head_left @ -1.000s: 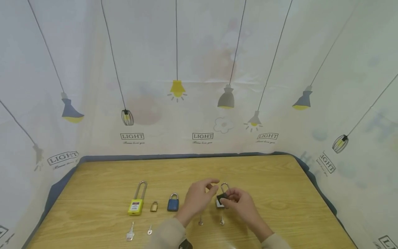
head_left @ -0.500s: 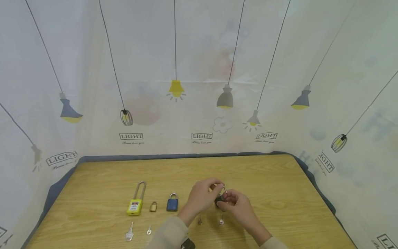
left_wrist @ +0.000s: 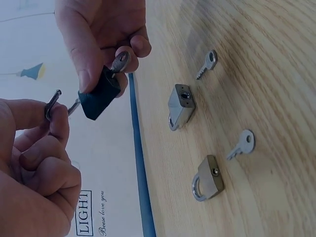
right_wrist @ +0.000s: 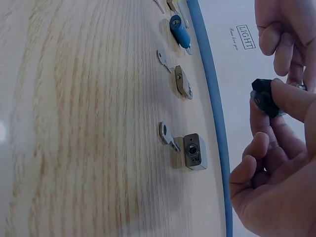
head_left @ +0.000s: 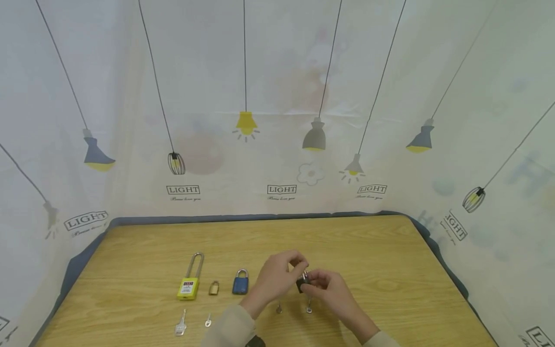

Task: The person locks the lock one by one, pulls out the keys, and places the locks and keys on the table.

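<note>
My right hand (head_left: 331,291) holds a small black padlock (left_wrist: 101,94) by its body, above the table. A key (left_wrist: 120,61) sits in the keyhole at the bottom of that padlock. My left hand (head_left: 275,279) pinches the metal shackle (left_wrist: 52,104) between thumb and finger. In the left wrist view, one shackle end hangs free of the body, while the other leg runs toward it. Below the hands, a silver padlock (left_wrist: 181,106) and a duller metal padlock (left_wrist: 208,180) rest on the wood, each near a loose key. The head view mostly hides these two padlocks.
Left of my hands on the wooden table (head_left: 138,270) lie a blue padlock (head_left: 240,284), a small brass padlock (head_left: 214,288) and a long-shackled yellow padlock (head_left: 188,287). Loose keys lie nearer me, one a clear-headed key (head_left: 180,325). A printed curtain (head_left: 225,159) surrounds the table.
My left hand, apart from the padlock one second ago, came over and took hold of its shackle. The padlock has shifted slightly left and tilted in my right hand.
</note>
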`<state>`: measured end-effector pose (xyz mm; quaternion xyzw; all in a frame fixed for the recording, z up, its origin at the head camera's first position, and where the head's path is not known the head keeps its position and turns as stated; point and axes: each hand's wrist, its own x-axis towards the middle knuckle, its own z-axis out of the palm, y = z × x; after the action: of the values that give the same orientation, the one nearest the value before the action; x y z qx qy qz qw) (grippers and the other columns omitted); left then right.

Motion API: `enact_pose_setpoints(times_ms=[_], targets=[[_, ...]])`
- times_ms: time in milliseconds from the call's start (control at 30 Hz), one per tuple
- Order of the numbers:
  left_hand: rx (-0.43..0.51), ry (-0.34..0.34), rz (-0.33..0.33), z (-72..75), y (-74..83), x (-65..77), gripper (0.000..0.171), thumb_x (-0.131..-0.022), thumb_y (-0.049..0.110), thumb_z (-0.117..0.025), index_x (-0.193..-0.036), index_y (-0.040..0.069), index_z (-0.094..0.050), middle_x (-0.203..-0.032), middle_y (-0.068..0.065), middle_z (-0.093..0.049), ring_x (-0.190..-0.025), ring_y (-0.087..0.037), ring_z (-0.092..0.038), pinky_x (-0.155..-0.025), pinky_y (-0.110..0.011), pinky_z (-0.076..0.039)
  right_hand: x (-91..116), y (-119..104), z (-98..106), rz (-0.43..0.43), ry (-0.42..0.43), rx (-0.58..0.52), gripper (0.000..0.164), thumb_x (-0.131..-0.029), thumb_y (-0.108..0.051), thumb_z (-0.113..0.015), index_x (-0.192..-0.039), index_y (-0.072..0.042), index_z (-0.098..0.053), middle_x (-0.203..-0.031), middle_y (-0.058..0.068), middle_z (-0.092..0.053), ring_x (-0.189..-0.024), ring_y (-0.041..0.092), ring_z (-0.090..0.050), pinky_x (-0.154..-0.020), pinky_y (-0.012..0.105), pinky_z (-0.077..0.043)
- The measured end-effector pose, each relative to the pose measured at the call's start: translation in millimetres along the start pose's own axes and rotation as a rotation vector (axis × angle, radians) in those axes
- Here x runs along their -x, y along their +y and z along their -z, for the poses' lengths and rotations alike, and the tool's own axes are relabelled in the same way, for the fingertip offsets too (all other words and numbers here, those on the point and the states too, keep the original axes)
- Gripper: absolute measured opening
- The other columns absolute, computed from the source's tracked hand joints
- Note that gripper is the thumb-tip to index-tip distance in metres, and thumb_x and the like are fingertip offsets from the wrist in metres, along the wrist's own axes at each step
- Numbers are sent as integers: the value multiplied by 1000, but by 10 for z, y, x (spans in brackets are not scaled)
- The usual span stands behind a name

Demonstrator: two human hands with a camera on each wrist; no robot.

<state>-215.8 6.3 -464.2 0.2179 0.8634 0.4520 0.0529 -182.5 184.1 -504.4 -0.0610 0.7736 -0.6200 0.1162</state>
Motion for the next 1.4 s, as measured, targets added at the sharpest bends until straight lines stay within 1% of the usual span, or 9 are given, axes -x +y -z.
enact_pose_setpoints(times_ms=[200,367,500,733,800,967,1133,1233,1400], targets=[[6,-13,-6,45,-43,30,10,-96,29,-57,-100,27,-66,-93,12,-64,-64,-11,-49,-56,-26,-41,2,2,8,-10,-38,-18,33,-89,-26,-68,-109,-1,-64,-102,11,-68,-91,22,-63,-83,36,-51],[15,37,6,43,-99,48,8,-94,29,-61,-100,28,-66,-91,14,-65,-59,-11,-48,-53,-25,-41,6,19,3,2,-62,-22,34,-89,-27,-67,-110,-1,-63,-106,11,-68,-95,23,-63,-88,39,-51],[11,64,15,52,-124,65,8,-92,30,-64,-98,28,-68,-90,15,-66,-55,-11,-48,-50,-25,-40,18,17,-15,8,-46,-27,34,-88,-27,-68,-111,-1,-63,-104,12,-68,-95,23,-63,-89,39,-50],[16,64,11,65,-146,75,13,-92,34,-63,-100,26,-70,-91,15,-67,-68,-11,-53,-57,-26,-43,8,13,-39,-7,-6,-20,34,-87,-27,-69,-109,-2,-64,-98,10,-70,-89,22,-63,-82,34,-51],[18,67,12,65,-152,74,14,-92,34,-62,-100,26,-70,-91,15,-67,-68,-11,-53,-57,-26,-43,4,11,-45,-13,1,-21,34,-87,-27,-69,-109,-1,-64,-97,11,-70,-89,22,-63,-81,34,-51],[19,79,25,64,-154,78,12,-91,34,-63,-97,27,-70,-90,15,-68,-60,-10,-49,-53,-25,-41,1,7,-65,-13,23,-22,33,-87,-25,-70,-109,-1,-64,-96,11,-70,-87,22,-63,-79,32,-51],[10,95,35,55,-141,89,9,-90,33,-65,-93,27,-71,-88,14,-68,-55,-10,-47,-49,-24,-40,12,22,-93,7,56,22,31,-85,-24,-71,-106,-1,-65,-94,10,-70,-85,21,-62,-77,30,-50],[-9,106,28,51,-140,92,7,-89,33,-66,-91,28,-71,-87,15,-68,-55,-9,-47,-49,-24,-40,23,25,-115,20,80,63,28,-86,-23,-70,-104,-2,-66,-93,8,-70,-84,20,-61,-76,29,-48],[-33,109,8,43,-149,90,5,-89,30,-68,-88,27,-71,-82,16,-68,-57,-7,-48,-50,-23,-40,47,10,-147,74,95,146,27,-88,-22,-67,-107,-2,-65,-95,6,-69,-84,17,-60,-73,26,-47]])
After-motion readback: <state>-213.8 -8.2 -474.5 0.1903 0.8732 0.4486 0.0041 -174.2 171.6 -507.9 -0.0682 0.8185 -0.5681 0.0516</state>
